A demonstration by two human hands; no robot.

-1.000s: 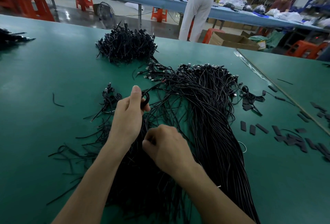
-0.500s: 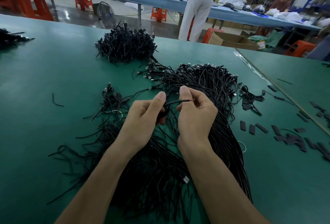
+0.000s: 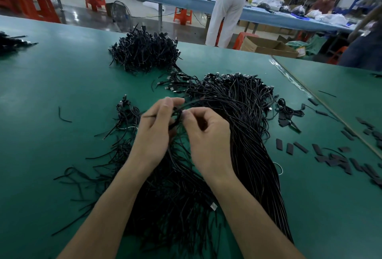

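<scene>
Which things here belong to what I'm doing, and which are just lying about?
In the job: left hand and right hand, both pinching one black cable; loose cable heap beneath; far cable pile.
Lying about: flat black strips at right; stray cable piece at left; cardboard box beyond the table.

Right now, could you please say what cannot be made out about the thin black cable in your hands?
Head view: the coil of the thin black cable is blurred, behind the left hand and right hand.
Head view: near end of the large heap of black cables lies under both forearms.
</scene>
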